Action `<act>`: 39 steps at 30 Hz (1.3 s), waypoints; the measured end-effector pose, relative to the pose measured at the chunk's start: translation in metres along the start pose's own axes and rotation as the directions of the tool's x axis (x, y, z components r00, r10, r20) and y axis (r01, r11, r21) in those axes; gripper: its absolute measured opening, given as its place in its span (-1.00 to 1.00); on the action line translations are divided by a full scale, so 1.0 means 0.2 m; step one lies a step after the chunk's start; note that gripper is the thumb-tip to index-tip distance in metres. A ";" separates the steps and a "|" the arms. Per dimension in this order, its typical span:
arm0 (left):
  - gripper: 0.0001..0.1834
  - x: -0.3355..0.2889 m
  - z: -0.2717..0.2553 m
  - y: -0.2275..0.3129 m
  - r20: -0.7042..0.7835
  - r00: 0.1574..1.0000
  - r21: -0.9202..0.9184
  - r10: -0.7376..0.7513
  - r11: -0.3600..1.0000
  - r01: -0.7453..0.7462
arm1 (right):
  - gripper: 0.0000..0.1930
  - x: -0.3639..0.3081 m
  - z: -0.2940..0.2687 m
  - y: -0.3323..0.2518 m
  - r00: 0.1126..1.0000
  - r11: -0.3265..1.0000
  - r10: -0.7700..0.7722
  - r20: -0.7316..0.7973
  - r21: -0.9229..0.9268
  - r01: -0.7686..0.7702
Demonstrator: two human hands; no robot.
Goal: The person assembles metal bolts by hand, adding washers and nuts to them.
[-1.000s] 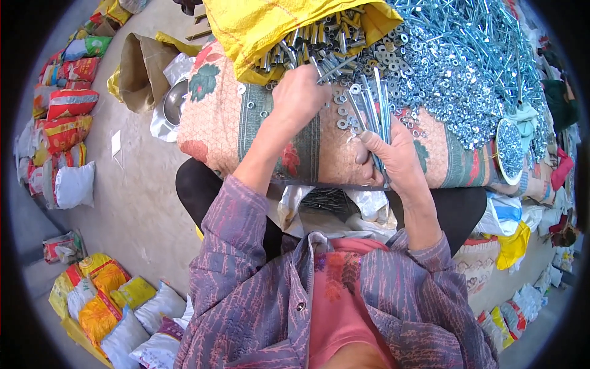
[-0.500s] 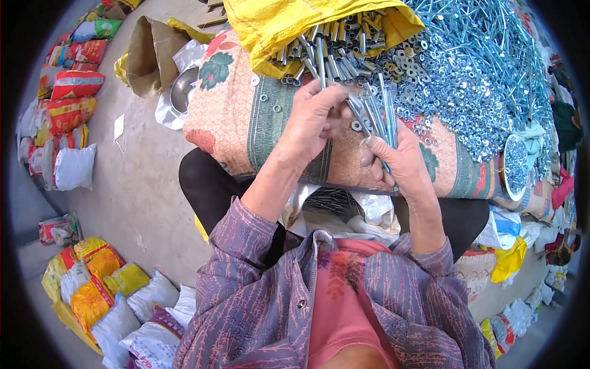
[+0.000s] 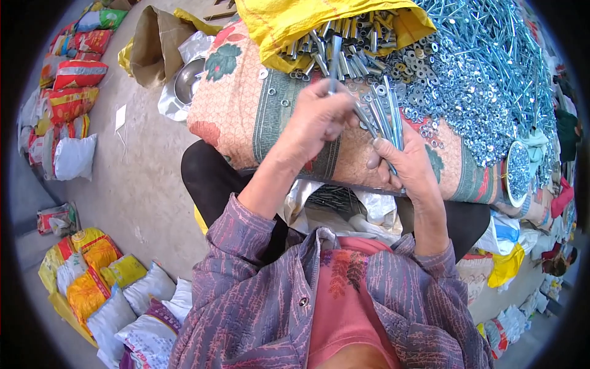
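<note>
Silvery metal rods are standing in a loose fan in my right hand, the nearer one to the body; its thumb and fingers are clamping the bunch near its lower end. Ahead and to the left, my left hand is pinching one bright bar, its fingers closed on it.

Key relation: the bar is lying left of the rods and a little farther out, its long axis pointing away from the body; the rods are leaning that way too, tilting left toward the left fingertips.

Beyond, the cloth-covered tabletop is carrying washers and, farthest, a yellow sack spilling short tubes.

Unclear: the left hand is hiding the bar's lower end, blur is softening its outline, and I cannot tell whether the left fingertips are touching the leftmost rod.
</note>
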State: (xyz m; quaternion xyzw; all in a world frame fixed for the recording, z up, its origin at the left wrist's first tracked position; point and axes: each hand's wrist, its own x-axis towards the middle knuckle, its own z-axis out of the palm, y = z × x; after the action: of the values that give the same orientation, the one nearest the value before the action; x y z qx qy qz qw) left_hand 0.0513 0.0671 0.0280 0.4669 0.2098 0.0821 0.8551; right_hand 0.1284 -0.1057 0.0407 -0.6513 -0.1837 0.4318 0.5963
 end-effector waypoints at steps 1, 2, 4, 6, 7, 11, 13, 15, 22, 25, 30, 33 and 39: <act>-0.93 -0.01 0.02 -0.02 0.016 1.000 0.033 -0.025 0.999 0.024 | -0.70 0.00 -0.01 0.00 1.000 1.000 -0.001 0.002 -0.001 0.001; -0.93 -0.01 0.03 -0.03 0.015 1.000 0.033 -0.022 0.999 0.022 | -0.69 0.01 -0.01 0.00 1.000 1.000 0.008 0.014 -0.002 -0.008; -0.87 -0.02 0.03 -0.04 0.042 0.997 -0.073 -0.061 0.995 0.063 | -0.67 0.02 -0.02 -0.01 1.000 1.000 0.018 0.023 -0.001 -0.018; -0.82 -0.03 0.03 -0.03 0.064 0.996 -0.130 -0.067 0.989 0.075 | -0.69 0.04 -0.01 -0.02 0.995 1.000 -0.009 0.095 -0.017 0.011; -0.82 -0.04 0.03 -0.03 0.038 0.998 -0.137 -0.049 0.989 0.054 | -0.69 0.05 0.00 -0.03 0.995 1.000 -0.008 0.096 -0.019 0.010; -0.81 -0.05 0.07 -0.07 -0.014 0.995 -0.154 -0.096 0.984 0.093 | -0.70 0.11 -0.03 -0.05 0.998 0.996 0.011 0.063 0.093 -0.017; -0.81 -0.06 0.08 -0.06 -0.011 0.993 -0.231 -0.115 0.967 0.109 | -0.69 0.14 -0.06 -0.06 0.995 0.959 0.059 0.077 0.273 -0.078; -0.80 -0.05 0.05 -0.07 -0.022 0.994 -0.333 -0.109 0.938 0.095 | -0.70 0.13 -0.04 -0.07 0.999 0.957 0.049 0.003 0.286 -0.048; -0.79 -0.08 0.23 -0.17 -0.003 0.983 -0.394 -0.185 0.903 0.169 | -0.73 0.17 0.06 0.00 0.885 0.839 -0.078 -0.460 0.449 0.307; -0.71 -0.03 0.15 -0.12 -0.049 0.995 -0.421 -0.089 0.905 0.060 | -0.73 0.18 0.07 -0.04 0.848 0.747 -0.129 -0.514 0.512 0.424; -0.74 0.12 0.00 0.07 -0.059 0.997 -0.297 0.048 0.953 -0.063 | -0.75 0.18 -0.06 0.02 0.920 0.730 -0.172 -0.352 0.581 0.359; -0.91 0.22 -0.12 0.11 0.012 0.836 0.865 0.549 0.414 -0.284 | -0.76 0.15 0.02 0.01 0.956 0.819 -0.085 -0.282 0.526 0.229; -0.82 0.24 -0.18 0.09 0.304 0.815 0.936 0.493 -0.314 -0.160 | -0.78 0.13 0.03 -0.03 0.971 0.893 -0.056 -0.233 0.423 0.153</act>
State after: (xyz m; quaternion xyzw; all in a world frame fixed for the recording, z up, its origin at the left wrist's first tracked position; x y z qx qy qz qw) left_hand 0.0808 0.1207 0.0123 0.9683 0.1446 0.1820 0.0912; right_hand 0.1392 -0.0808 0.0390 -0.5326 -0.0512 0.3562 0.7661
